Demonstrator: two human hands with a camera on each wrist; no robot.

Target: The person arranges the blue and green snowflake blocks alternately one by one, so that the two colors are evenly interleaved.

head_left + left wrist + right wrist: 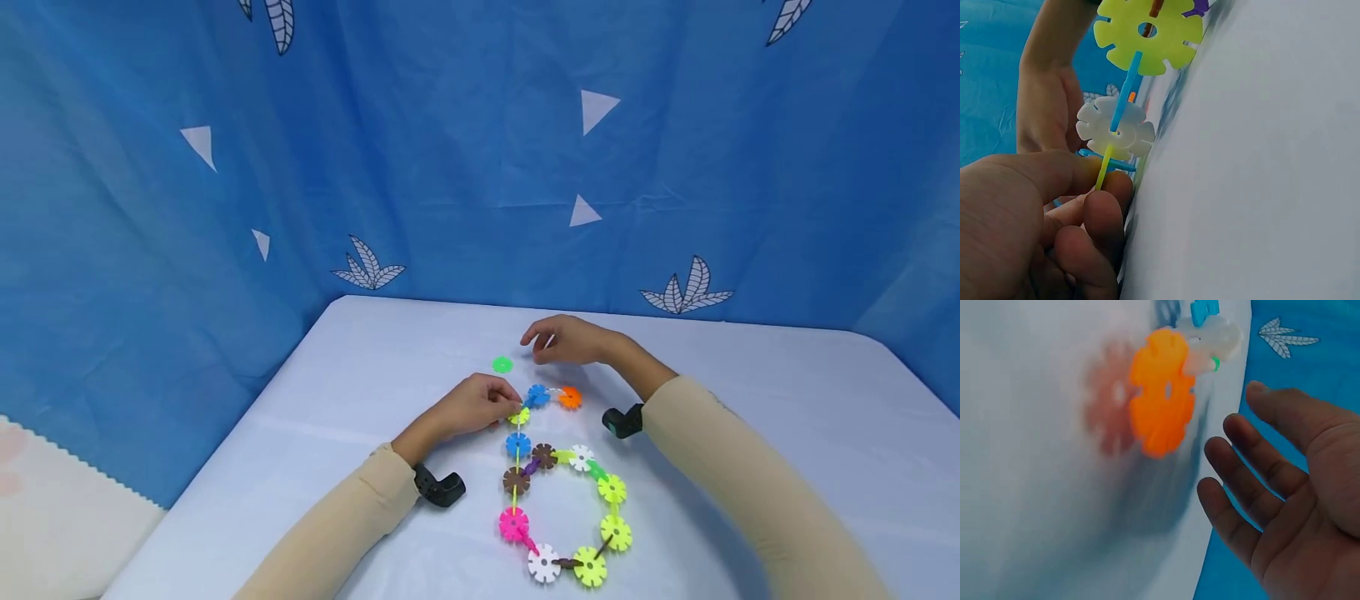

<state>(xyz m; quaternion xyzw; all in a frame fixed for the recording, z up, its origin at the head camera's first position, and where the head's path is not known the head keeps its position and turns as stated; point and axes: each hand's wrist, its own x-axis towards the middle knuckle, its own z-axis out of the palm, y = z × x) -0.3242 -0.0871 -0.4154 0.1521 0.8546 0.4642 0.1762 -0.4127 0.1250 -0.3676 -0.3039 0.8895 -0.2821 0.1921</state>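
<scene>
A chain of notched plastic snowflake discs lies on the white table. My left hand [476, 404] pinches a yellow disc [1104, 170] near the chain's far end, between thumb and fingers. Beyond that yellow disc the chain turns right through a blue disc [537, 395] to an orange disc [570, 397], which ends it. Just past the orange disc my right hand [573, 340] hovers with loosely bent fingers, holding nothing. A loose green disc [502, 365] lies to the left of its fingertips.
Nearer me the chain closes into a ring, with a pink disc [513, 524], a white disc [543, 563] and several yellow ones. A blue curtain [480, 167] hangs along the table's far edge. Black wrist cameras are strapped to both wrists.
</scene>
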